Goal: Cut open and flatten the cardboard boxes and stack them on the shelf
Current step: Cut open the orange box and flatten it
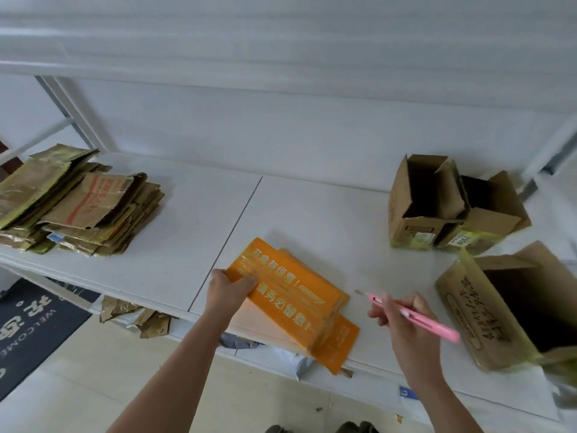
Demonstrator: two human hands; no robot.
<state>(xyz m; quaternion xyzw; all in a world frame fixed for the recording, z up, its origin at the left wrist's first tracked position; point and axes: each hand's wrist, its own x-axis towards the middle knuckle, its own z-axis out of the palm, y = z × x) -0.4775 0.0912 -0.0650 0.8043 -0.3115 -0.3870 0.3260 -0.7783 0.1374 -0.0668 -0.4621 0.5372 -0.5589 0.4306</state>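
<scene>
An orange cardboard box (pixel 293 298) with white lettering lies on the white shelf (pixel 187 220), near its front edge and partly overhanging it. My left hand (pixel 229 290) grips the box's left end, thumb on top. My right hand (pixel 402 317) is to the right of the box and holds a pink utility knife (pixel 415 317), its blade pointing left towards the box without touching it. A stack of flattened brown boxes (pixel 78 201) sits at the shelf's left end.
Two open brown boxes (pixel 449 207) stand at the back right of the shelf. A larger open brown box (pixel 505 304) lies on its side at the right front. Cardboard scraps (pixel 137 317) lie below the shelf, with a dark welcome mat (pixel 28 323) on the floor.
</scene>
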